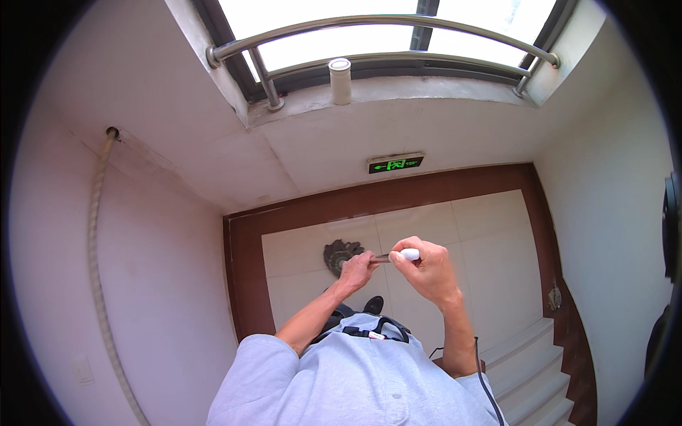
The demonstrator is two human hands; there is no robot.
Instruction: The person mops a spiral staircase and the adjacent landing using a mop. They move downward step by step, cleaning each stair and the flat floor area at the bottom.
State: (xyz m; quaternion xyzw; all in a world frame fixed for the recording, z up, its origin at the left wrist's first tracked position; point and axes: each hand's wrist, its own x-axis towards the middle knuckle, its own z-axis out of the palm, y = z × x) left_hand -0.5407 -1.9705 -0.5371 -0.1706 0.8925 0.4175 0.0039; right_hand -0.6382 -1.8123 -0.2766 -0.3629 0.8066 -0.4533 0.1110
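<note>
Both my hands grip the handle (382,259) of a floor mop. My left hand (357,274) is wrapped around the shaft lower down. Close to its top end, my right hand (427,264) holds the handle, and a white end cap (411,254) sticks out of the fist. The dark grey mop head (337,251) is below my left hand, over the cream tiled floor (418,226), its strands spread out. Seen from above, the shaft looks short, and the left hand hides part of it.
A reddish-brown border (245,266) frames the landing. Stairs (527,367) descend at the lower right. Ahead, a lit exit sign (396,163) sits low on the wall beneath a window with a steel railing (341,22). A white cylinder (340,82) stands on the sill. A wrapped pipe (95,223) runs along the left wall.
</note>
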